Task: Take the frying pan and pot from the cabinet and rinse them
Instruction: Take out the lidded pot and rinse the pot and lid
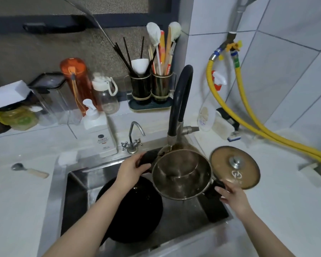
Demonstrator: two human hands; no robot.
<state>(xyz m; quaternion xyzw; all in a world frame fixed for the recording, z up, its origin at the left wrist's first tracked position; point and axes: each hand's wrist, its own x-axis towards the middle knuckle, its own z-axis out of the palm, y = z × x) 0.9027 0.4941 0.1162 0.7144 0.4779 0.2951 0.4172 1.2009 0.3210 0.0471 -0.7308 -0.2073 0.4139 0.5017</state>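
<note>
I hold a steel pot [181, 175] over the right half of the sink [76, 179], under the black faucet hose [180, 93]. My left hand [132, 170] grips the pot's black handle on the left side. My right hand [230, 196] grips the black handle on the right side. The pot is tilted slightly and water lies inside it. A black frying pan [137, 210] rests in the sink below my left forearm, partly hidden by the arm. The pot's brownish glass lid [235, 166] lies on the counter to the right of the pot.
A small tap [134, 138] and a white soap dispenser [99, 130] stand behind the sink. Bottles and a utensil holder [150, 88] line the back. Yellow hoses [263, 127] cross the right counter. A spoon [29, 169] lies on the left counter.
</note>
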